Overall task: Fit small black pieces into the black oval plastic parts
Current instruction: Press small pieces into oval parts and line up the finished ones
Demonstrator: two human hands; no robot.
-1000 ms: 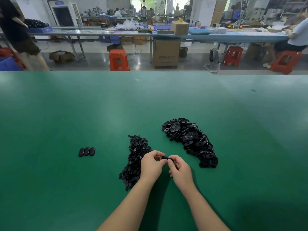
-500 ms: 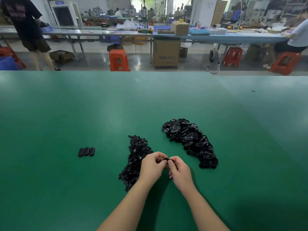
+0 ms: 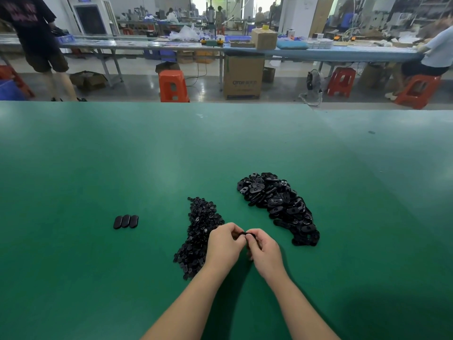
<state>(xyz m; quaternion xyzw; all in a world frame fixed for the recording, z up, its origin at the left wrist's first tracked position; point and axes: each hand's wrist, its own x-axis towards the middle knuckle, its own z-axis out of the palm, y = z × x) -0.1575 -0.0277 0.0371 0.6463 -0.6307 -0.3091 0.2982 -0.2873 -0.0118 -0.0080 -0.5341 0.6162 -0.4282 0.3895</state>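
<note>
A worker's left hand [image 3: 226, 244] and right hand [image 3: 263, 251] are pinching one black oval part [image 3: 245, 233] with curled fingers [image 3: 250, 238], apparently pressing in a small piece, just in front of the heap of small black pieces [image 3: 198, 231] kept within reach.

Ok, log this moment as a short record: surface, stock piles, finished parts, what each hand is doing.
surface: green table
small pieces: loose pile, left of the hands
oval parts: larger pile, right of the hands
finished row: three oval parts side by side, far left, apart from both piles
left hand: fingers curled, pinching a black part
right hand: pinching the same part from the other side
fit state: cannot tell, the part is mostly hidden by the fingers
</note>
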